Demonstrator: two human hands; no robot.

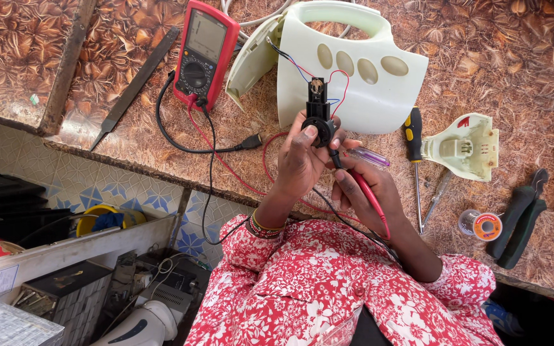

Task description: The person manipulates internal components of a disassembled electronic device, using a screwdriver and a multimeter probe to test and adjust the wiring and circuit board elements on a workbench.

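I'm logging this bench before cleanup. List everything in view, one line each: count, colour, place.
multimeter: one, red, top centre of bench
metal file: one, dark, left of the meter
appliance housing: one, cream, top centre
black switch part: one, wired to the housing, in left hand
red probe: one, in right hand
screwdriver: one, black and yellow, right of the hands
cream base piece: one, right
solder spool: one, right
pliers: one, dark green handles, far right
left hand: one, centre
right hand: one, centre
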